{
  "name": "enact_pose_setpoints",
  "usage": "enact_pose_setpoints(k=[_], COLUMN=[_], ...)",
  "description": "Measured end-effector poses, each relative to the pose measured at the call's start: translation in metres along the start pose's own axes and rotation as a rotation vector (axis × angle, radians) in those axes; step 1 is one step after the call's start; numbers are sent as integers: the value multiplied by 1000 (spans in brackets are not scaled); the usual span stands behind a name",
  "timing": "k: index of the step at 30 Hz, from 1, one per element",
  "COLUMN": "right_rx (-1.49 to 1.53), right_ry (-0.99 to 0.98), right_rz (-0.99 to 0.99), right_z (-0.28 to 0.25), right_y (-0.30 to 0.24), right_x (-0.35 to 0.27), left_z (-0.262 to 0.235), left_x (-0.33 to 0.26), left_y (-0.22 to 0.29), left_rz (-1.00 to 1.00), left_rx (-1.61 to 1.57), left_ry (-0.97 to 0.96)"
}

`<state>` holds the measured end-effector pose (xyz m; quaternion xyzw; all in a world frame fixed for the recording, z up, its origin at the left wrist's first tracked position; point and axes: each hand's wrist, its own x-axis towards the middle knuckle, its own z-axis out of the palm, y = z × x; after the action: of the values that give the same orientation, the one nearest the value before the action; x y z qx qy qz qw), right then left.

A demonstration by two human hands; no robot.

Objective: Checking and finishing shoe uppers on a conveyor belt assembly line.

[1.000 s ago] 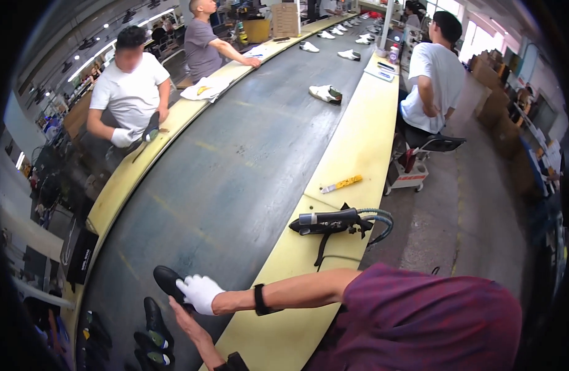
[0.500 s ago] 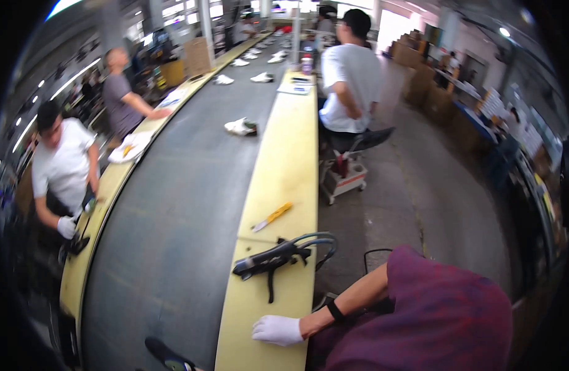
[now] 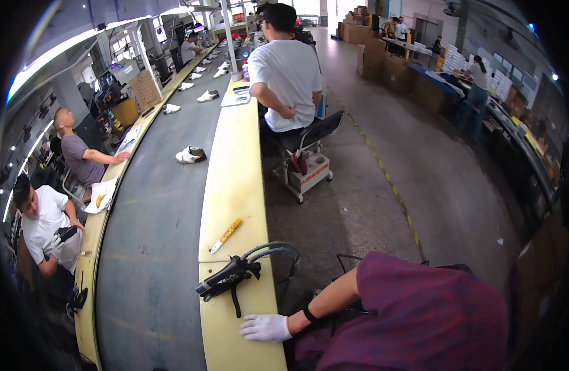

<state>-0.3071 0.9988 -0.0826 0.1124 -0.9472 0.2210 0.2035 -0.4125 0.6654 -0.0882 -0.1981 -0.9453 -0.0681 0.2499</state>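
My right hand, in a white glove, lies palm down on the yellow ledge with its fingers stretched out and nothing in them. Just beyond the fingers rests a black gun-shaped tool with a trigger lever, its hoses looping over the ledge's right edge. Farther along lies a utility knife with a yellow handle and its blade toward me. My left hand is out of view.
A grey conveyor belt runs away at left, carrying a white-and-dark shoe and several more beyond. Across it, a co-worker holds a black shoe. Another person sits ahead beside a wheeled cart.
The view has swung right, so the belt and ledge sit farther left. A dark shoe at the belt's near end has left view. The co-worker has lifted a black shoe. My right hand stays flat.
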Motion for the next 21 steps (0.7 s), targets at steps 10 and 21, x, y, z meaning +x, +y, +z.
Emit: enact_pose_setpoints(k=[10,21], right_rx=[-45,7], right_ry=[55,-41], right_rz=[30,37], right_z=[14,1], right_y=[-9,-7], right_x=[1,1], left_z=[2,-4], left_x=[-5,0], left_y=[-9,1], left_rz=[41,-20], left_rx=[11,-41], left_ry=[49,19])
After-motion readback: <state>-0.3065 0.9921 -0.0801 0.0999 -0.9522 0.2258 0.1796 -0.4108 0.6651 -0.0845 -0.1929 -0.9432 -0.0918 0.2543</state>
